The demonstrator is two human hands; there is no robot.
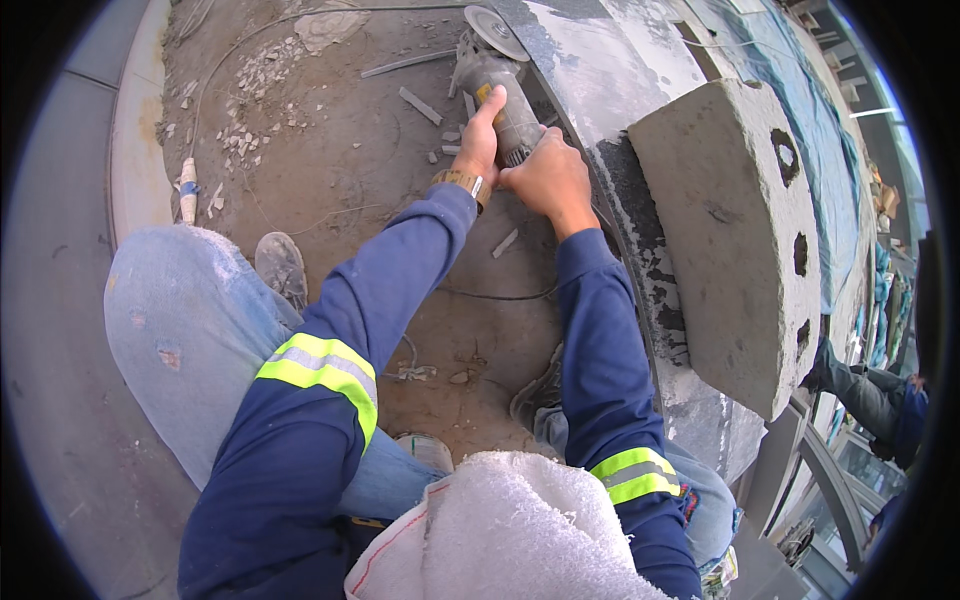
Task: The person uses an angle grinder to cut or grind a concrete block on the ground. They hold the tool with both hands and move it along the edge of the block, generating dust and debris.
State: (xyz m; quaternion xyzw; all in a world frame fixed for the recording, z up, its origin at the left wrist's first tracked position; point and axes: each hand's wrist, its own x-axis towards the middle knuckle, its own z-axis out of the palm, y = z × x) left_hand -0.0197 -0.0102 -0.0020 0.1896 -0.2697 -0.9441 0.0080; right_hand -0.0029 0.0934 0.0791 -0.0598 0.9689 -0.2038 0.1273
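Hands around grinder, partly covering it; co-worker, cut off

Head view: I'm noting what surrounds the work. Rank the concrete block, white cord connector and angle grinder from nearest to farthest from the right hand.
From the right hand:
1. Angle grinder: in its grasp.
2. Concrete block: to its right.
3. White cord connector: far to its left.

Brown floor, centre; pale rubble scattered upper left. Grey slab, upper right; concrete block on it.
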